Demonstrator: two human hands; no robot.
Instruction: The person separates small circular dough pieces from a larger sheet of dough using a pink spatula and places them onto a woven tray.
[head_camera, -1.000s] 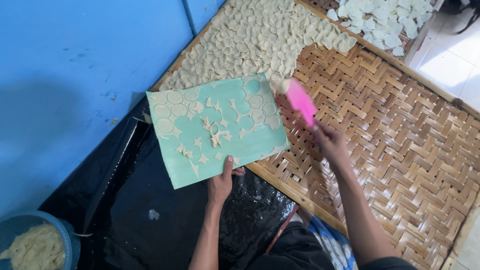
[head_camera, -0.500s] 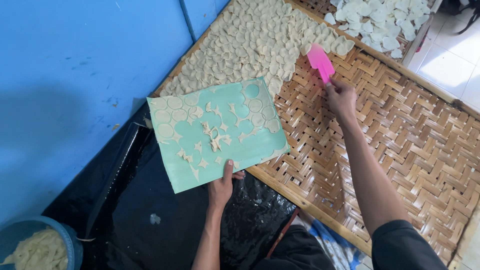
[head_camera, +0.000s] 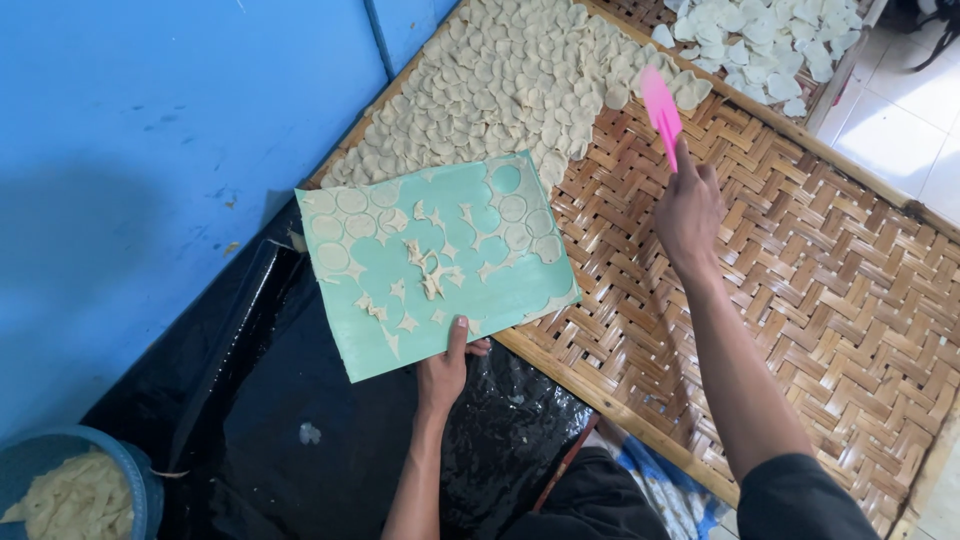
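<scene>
Far left, bottom corner: blue bucket (head_camera: 75, 490) with pale dough scraps in it, sitting on black plastic sheet (head_camera: 300, 420) next to the blue wall (head_camera: 150, 120).

Centre: left hand (head_camera: 445, 368) pinches the near edge of a mint-green board (head_camera: 435, 260), thumb on top, fingers under. Board is tilted, its far edge lying over the woven bamboo tray (head_camera: 800, 260). On the board: a few cut dough rounds (head_camera: 512, 208) along the top and right edges, plus leftover star-shaped trimmings (head_camera: 430, 275) in the middle.

Beyond the board: pale dough discs (head_camera: 500, 90) packed in close rows across the tray's upper left. Lower right of the tray is bare weave.

Right: right hand (head_camera: 688, 210) closed around the handle of a pink spatula (head_camera: 660, 108), blade up, raised over the edge of the laid-out discs, apart from the board. A second tray (head_camera: 780, 40) with whiter pieces is at top right.

Step in hand, judging by layout: moving rounds from board to tray, spatula between lifts. Next move likely needs the blade back at the board, slid flat under a round without tearing, left hand keeping the board steady.
</scene>
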